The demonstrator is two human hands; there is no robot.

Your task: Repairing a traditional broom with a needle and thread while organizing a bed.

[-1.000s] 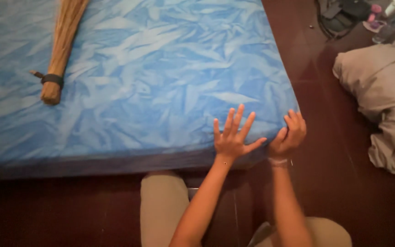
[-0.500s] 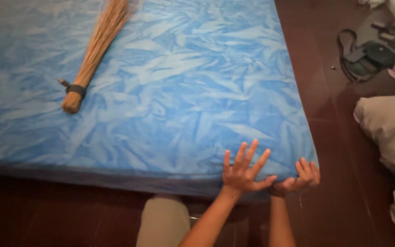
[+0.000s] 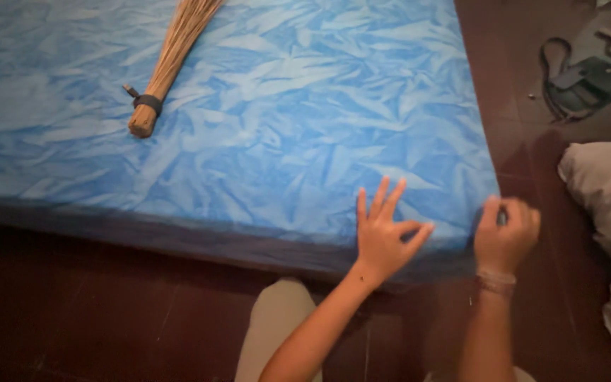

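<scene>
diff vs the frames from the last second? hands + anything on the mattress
The right hand went from cupping the near corner of the blue sheet with curled fingers to a closed fist at that corner; whether it grips fabric is unclear. The left hand stayed flat, fingers spread, near the edge. The straw hand broom lies as before on the sheet; its shift in the picture comes from the camera moving.

Two hands at the near corner: left hand (image 3: 385,237) flat, right hand (image 3: 505,233) in a grip on the edge. One blue sheet (image 3: 284,120) under them. One straw broom (image 3: 167,64) far left of that grip. One dark bag (image 3: 585,83) and one grey bundle (image 3: 602,187) to its right.
</scene>
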